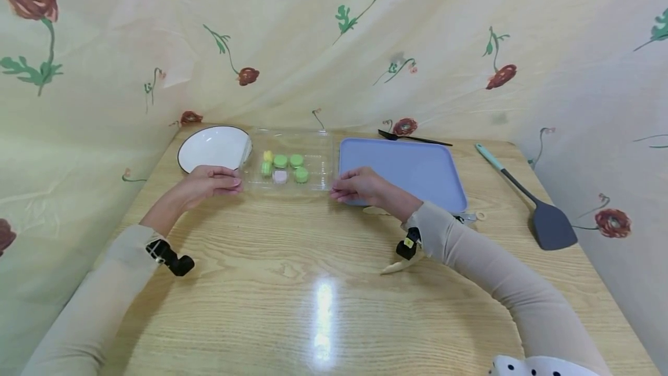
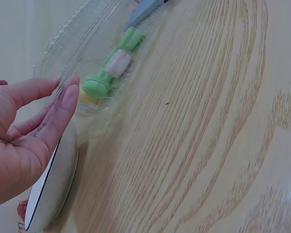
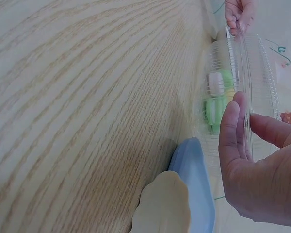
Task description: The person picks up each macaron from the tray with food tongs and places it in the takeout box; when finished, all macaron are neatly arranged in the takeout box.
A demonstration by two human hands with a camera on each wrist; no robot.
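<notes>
A clear plastic clamshell box is at the back middle of the table, its lid over its base. Through it show several green macarons, a yellow macaron and a pale pink macaron. My left hand pinches the box's rim at its left front corner, thumb against fingers. At the right front corner my right hand pinches the rim too, with the thumb on the lid side in the right wrist view. Whether the box touches the table, I cannot tell.
A white dish with a dark rim stands left of the box. On the right lie a blue tray, a black fork and a turner. A cream scalloped piece is near the tray, partly hidden by my right arm in the head view.
</notes>
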